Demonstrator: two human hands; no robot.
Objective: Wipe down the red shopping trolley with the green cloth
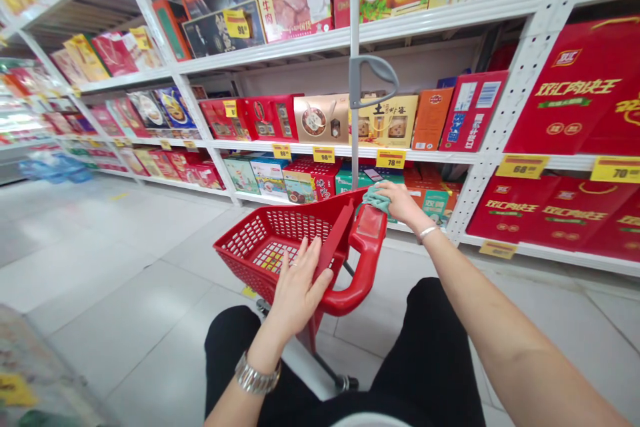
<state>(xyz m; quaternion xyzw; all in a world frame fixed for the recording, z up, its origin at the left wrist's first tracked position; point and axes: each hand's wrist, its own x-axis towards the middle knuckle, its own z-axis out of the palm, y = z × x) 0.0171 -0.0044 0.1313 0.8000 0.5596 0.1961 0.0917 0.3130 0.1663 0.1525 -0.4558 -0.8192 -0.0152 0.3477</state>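
A small red shopping cart [345, 303] with a perforated basket stands in front of me, between my knees. Its thick red handle loops toward me on the right side. My right hand [397, 201] presses a crumpled green cloth [375, 199] onto the far end of that handle, fingers bent over it. Over the near side of the basket lies my left hand [300, 283], fingers stretched and thumb apart, with nothing in it. The thumb side is close to the handle's base; whether the palm touches the rim cannot be seen.
A grey pole with a looped grip [373, 80] rises at the cart's far side. White shelves [320, 147] of boxed goods run across the aisle, with red gift boxes [565, 87] at the right. Pale floor tiles [130, 267] extend left. A blurred display [40, 360] stands at lower left.
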